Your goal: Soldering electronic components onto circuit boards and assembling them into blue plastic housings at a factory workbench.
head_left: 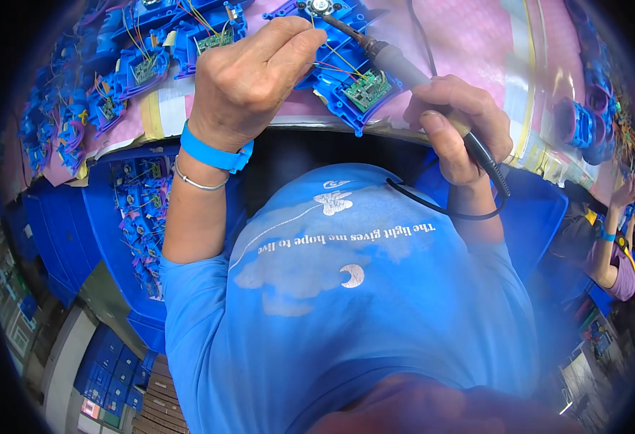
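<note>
From the head camera I look down over my own blue T-shirt [361, 318], which fills the lower middle and hides the near edge of the pink-covered workbench [469, 43]. The fisheye rim darkens and bends everything at the sides, so the blue crates [100, 239] at lower left and the co-worker's hand [627, 192] at far right are hard to read.

My right hand [456, 123] is closed around the soldering iron [418, 79], gripped pen-style on its black handle. The iron's long axis runs diagonally: its tip points up and to the left, toward the top of the blue plastic housing [332, 72], while the handle end points down and right, its black cord [447, 210] looping across my shirt.

My left hand [249, 76] is pinched narrow, fingertips [310, 36] together at the upper end of that housing, just beside the iron's tip. What they pinch is too small to tell. The tip's contact point is hidden by those fingers.

The housing lies on the bench with a green circuit board [366, 88] inside and thin coloured wires crossing it. More blue housings [151, 65] with boards lie in a row to the left.
</note>
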Tool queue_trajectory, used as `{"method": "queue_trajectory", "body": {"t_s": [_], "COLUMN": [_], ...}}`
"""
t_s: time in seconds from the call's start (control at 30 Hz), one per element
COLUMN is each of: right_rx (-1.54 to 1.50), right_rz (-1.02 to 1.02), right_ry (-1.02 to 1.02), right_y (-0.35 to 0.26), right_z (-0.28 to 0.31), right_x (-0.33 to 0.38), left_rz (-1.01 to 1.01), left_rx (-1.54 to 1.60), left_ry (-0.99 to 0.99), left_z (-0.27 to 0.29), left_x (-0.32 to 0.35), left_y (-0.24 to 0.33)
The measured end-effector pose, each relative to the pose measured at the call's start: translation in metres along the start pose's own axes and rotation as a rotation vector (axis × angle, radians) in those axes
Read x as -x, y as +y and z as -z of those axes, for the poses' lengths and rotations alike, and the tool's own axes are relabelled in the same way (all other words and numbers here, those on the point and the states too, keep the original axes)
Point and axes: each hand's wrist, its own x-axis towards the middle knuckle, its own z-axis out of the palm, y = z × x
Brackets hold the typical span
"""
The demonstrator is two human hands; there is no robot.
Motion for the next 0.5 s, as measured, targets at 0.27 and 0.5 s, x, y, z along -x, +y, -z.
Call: {"method": "queue_trajectory", "body": {"t_s": [0.27, 0.5], "right_rx": [0.022, 0.044], "right_rz": [0.056, 0.081], "right_ry": [-0.089, -0.099], "right_y": [0.0028, 0.003], "right_z": [0.001, 0.0012], "right_x": [-0.0024, -0.0052], "left_rz": [0.048, 0.055], "left_rx": [0.015, 0.016], "left_ry": [-0.037, -0.039], "left_z": [-0.0003, 0.0004], "left_x": [-0.0004, 0.002], "left_y": [0.0024, 0.002]}}
